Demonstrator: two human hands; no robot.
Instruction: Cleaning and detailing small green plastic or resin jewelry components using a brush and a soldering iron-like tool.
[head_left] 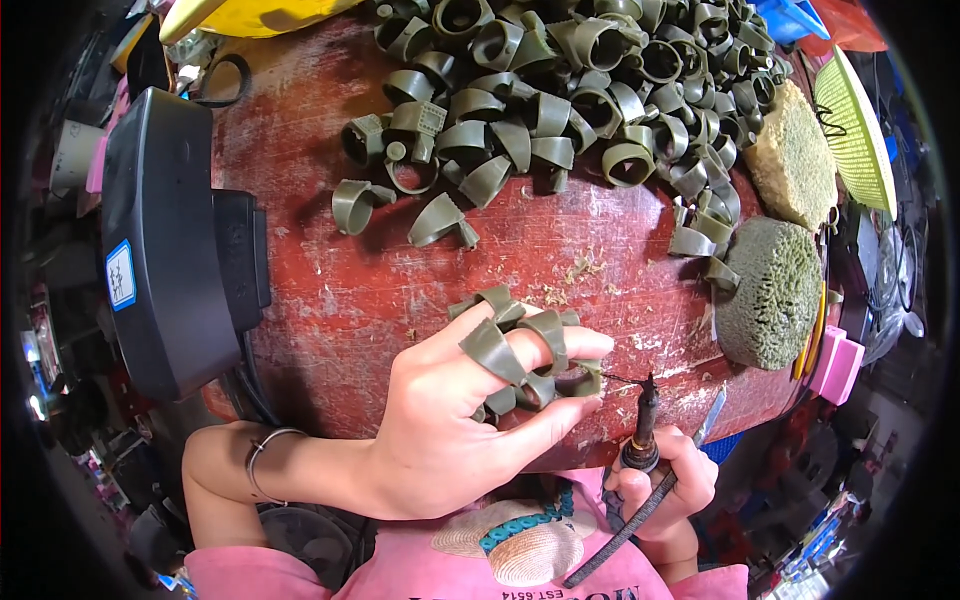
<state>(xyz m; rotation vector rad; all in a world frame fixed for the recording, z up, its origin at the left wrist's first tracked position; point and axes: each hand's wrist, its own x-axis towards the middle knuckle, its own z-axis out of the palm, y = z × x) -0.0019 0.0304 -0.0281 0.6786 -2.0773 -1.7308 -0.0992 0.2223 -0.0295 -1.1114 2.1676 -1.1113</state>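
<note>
My left hand (425,415) is closed over the near part of the table, with several dark green wax rings (492,352) worn on or tucked among its fingers. Between thumb and forefinger it pinches one green wax ring (586,380). The dark, thin tip of a heated wax pen (645,425) stands just right of that ring; I cannot tell whether they touch. My right hand (690,485) grips the pen by its lower part. A grey braided cord (625,530) runs below the hand, and a narrow bluish blade (713,412) sticks out beside it.
A large heap of green rings (550,115) covers the far side of the red table (340,300). Rough green (768,295) and tan (792,160) blocks stand at the right edge, near a light green basket (860,130). A black device (160,240) stands left. Pale shavings lie mid-table.
</note>
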